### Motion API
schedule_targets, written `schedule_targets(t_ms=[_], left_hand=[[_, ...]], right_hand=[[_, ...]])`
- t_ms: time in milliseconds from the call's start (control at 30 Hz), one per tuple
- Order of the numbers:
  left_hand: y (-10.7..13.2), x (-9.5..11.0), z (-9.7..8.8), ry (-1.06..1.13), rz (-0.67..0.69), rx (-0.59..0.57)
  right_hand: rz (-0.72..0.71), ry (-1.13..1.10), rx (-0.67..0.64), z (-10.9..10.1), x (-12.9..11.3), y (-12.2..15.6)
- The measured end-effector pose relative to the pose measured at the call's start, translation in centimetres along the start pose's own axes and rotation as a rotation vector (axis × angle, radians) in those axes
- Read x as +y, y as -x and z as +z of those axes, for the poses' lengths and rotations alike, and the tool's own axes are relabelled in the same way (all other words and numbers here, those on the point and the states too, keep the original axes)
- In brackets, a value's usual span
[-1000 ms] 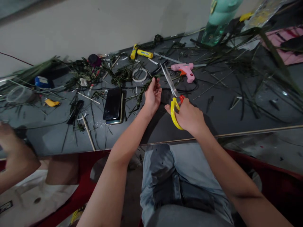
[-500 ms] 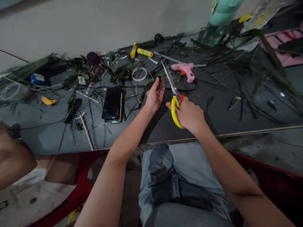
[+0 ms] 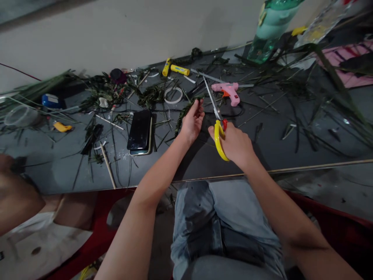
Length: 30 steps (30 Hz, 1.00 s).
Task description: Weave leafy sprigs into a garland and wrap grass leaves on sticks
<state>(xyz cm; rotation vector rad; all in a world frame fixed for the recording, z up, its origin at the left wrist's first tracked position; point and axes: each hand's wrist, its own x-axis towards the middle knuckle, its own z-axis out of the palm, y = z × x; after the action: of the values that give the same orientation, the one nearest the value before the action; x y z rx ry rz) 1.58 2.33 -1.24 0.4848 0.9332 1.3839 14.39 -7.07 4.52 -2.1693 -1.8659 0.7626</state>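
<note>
My left hand point(image 3: 192, 123) is closed in a pinch on a dark green braided leaf strip point(image 3: 183, 113). The strip trails from my fingers down the far left side of the hand, and its upper end is partly hidden by them. In my right hand point(image 3: 237, 142) is a pair of scissors point(image 3: 217, 132) with yellow and red handles. Their blades point away from me and lie nearly together, just right of my left fingertips and apart from the strip. A pink glue gun point(image 3: 230, 92) lies on the table beyond the blades.
Two stacked phones point(image 3: 140, 130) lie left of my left arm. Behind are a white ring point(image 3: 173, 95), yellow glue sticks point(image 3: 180, 70) and tangled green strips point(image 3: 150, 94). A green bottle point(image 3: 266, 39) stands back right. Another person's arm point(image 3: 17, 198) is at the left edge.
The scissor blades, slightly apart before, have come together. Both hands keep nearly the same place over the table; the whole view has shifted slightly.
</note>
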Motion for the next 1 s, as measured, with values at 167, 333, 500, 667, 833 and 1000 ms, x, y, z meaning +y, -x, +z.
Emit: schedule_targets(t_ms=[167, 333, 500, 667, 833, 1000], left_hand=[[0.7, 0.4, 0.4, 0.025, 0.011, -0.012], [0.6, 0.5, 0.3, 0.011, 0.021, -0.014], [-0.6, 0.0, -0.9, -0.110, 0.113, -0.076], [1.0, -0.8, -0.7, -0.749, 0.366, -0.653], [5.3, 4.2, 0.4, -1.236, 0.709, -0.642], [2.7, 11.5, -2.2, -1.372, 0.682, 0.076]], right_hand=[[-0.111, -0.088, -0.033, -0.2, 0.8, -0.5], [-0.165, -0.191, -0.095, 0.2, 1.6, -0.9], [-0.111, -0.148, -0.119, -0.2, 1.8, -1.1], [0.051, 0.105, -0.037, -2.2, 2.9, -1.4], [0.281, 0.299, 0.012, -5.3, 6.1, -1.3], [0.512, 0.433, 0.101, -7.5, 9.5, -2.2]])
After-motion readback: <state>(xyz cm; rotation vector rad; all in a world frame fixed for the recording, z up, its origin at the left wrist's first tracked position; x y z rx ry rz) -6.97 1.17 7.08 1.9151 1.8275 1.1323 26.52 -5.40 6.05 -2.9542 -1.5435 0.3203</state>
